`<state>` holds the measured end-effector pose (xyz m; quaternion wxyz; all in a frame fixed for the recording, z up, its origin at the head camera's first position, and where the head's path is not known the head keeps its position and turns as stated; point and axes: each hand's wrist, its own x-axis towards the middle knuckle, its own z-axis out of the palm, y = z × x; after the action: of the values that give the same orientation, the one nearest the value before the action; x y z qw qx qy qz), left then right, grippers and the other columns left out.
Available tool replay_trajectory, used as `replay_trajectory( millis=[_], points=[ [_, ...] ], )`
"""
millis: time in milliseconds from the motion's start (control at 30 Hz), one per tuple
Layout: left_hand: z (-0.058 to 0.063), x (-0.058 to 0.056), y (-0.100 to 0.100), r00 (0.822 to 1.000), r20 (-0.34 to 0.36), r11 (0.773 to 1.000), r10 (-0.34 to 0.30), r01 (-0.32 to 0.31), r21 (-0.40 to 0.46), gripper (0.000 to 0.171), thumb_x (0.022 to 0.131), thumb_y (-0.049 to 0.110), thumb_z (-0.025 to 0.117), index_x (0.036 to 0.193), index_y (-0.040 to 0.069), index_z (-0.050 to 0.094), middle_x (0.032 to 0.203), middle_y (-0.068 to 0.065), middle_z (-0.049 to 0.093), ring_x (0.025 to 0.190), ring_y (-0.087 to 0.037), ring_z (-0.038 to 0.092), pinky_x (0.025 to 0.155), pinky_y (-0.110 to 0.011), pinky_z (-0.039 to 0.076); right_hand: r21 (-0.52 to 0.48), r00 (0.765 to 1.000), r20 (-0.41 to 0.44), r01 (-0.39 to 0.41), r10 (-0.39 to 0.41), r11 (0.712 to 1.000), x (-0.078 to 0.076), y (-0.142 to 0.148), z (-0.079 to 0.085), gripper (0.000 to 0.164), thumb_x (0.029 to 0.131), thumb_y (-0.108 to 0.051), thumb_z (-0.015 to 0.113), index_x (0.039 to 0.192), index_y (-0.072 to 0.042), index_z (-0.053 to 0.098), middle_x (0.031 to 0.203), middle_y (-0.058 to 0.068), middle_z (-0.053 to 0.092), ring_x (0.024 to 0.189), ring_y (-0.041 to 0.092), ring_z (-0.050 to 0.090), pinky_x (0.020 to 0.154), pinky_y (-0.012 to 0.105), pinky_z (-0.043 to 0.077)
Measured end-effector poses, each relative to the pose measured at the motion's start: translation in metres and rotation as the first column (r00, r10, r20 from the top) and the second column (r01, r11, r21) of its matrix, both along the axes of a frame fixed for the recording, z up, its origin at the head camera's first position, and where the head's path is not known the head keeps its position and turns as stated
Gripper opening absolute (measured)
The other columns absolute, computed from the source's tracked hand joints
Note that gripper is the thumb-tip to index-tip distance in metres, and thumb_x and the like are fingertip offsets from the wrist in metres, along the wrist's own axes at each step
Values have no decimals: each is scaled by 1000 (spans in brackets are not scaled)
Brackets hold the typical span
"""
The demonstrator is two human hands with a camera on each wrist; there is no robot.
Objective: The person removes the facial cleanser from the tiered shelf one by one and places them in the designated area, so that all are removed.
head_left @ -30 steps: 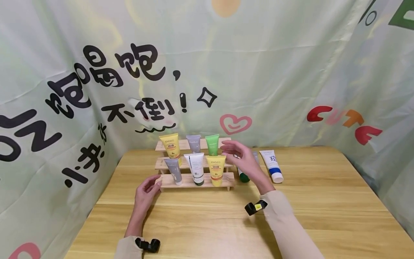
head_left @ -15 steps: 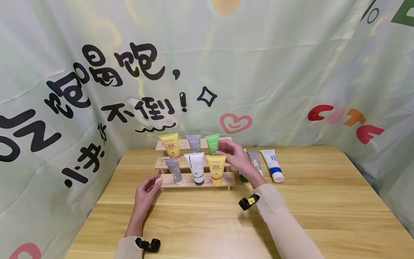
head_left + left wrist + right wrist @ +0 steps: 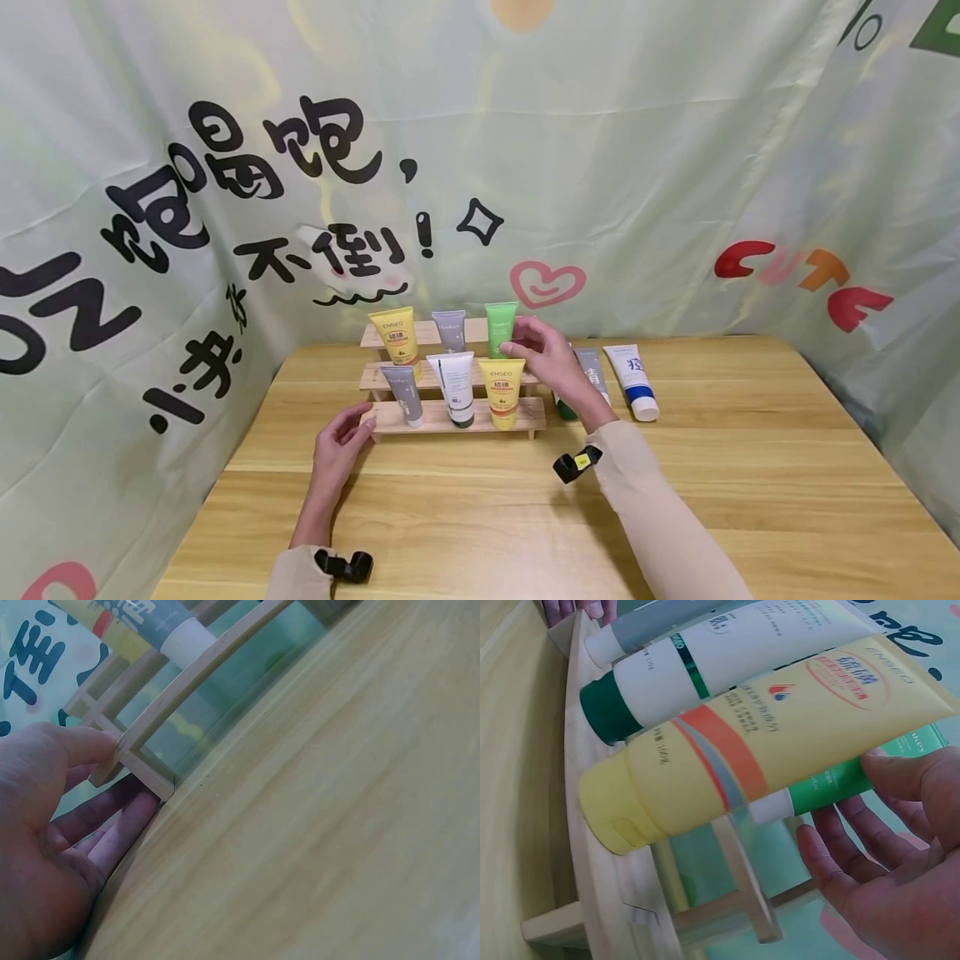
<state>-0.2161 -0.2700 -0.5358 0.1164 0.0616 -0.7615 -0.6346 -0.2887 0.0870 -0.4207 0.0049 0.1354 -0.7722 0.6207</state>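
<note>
Head view: my right hand [image 3: 546,360] has just closed thumb and fingers on the green tube [image 3: 500,328], lifting it; left hand [image 3: 339,440], fingers relaxed, steadies the wooden rack [image 3: 450,421].

Green tube [image 3: 500,329], yellow tube with orange stripe [image 3: 502,392], grey tube [image 3: 449,331], white tube with blue band [image 3: 633,382], pale wooden rack [image 3: 450,421]

Behind, a pale green cloth backdrop [image 3: 645,167] printed with black characters, a pink heart [image 3: 547,285] and coloured letters. Below, a wooden table [image 3: 750,483]. At the right of the table, flat on the wood, a white and blue tube [image 3: 632,381] just beside a grey tube [image 3: 594,374].
</note>
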Motion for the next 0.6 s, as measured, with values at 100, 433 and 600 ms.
replay_trajectory(
  millis=[100,433,600],
  points=[
    [1,0,1,1000,-7,1000,-3,3,10,37,96,14,75,130,1,67,134,-20,62,100,-4,64,82,-15,55,-9,1000,-24,-7,7,1000,3,5,3,37,99,-16,71,132,-4,60,121,15,68,112,30,62,99,43,50],
    [-1,0,2,1000,-28,1000,-8,8,28,36,96,12,74,128,-2,67,128,-20,63,95,-5,66,79,-20,58,-42,998,-64,-30,27,999,14,20,6,38,105,-18,62,139,-4,52,128,20,63,117,32,60,99,45,53],
    [-2,0,1,999,-35,1000,-7,8,28,35,96,13,75,127,-1,67,126,-18,63,93,-6,66,78,-21,59,-53,997,-72,-39,35,998,22,32,11,41,107,-24,58,143,-8,48,128,21,61,114,34,60,98,50,54]
  ],
)
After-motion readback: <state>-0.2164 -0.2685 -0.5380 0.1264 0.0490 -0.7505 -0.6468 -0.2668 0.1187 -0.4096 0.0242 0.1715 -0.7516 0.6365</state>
